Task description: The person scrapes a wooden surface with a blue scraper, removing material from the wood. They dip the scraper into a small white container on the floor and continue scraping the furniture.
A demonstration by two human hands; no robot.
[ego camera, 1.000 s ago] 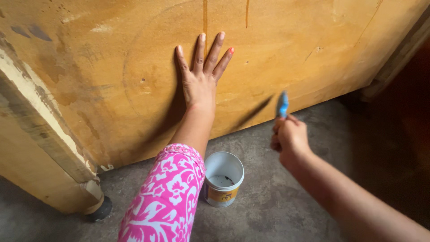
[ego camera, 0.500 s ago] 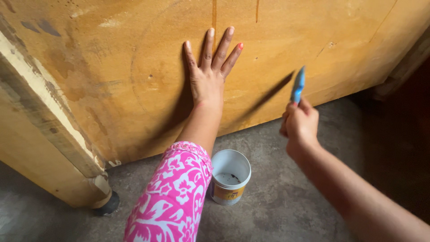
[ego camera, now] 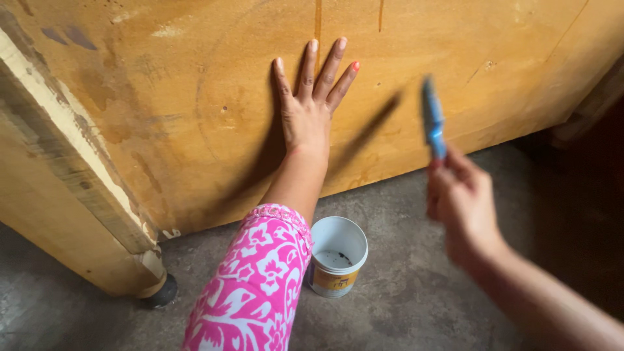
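My left hand (ego camera: 310, 107) lies flat with fingers spread against a large yellow-brown wooden panel (ego camera: 195, 97) that stands on the floor. A pink sleeve with a white flower pattern (ego camera: 257, 286) covers that arm. My right hand (ego camera: 463, 201) is blurred and grips a thin blue tool (ego camera: 433, 125) that points up, just in front of the panel's lower right part. The tool's shadow falls on the wood to its left.
A small white tub (ego camera: 337, 255) with an orange label and dark residue inside stands on the grey concrete floor (ego camera: 403, 292) beside my left arm. A worn pale wooden leg (ego camera: 78, 195) with a black foot (ego camera: 160, 294) stands at the left. Dark space lies at the right.
My right hand has moved toward me and slightly right, the blue tool tilting and blurring. My left hand stays pressed on the panel. The view shifted a little.
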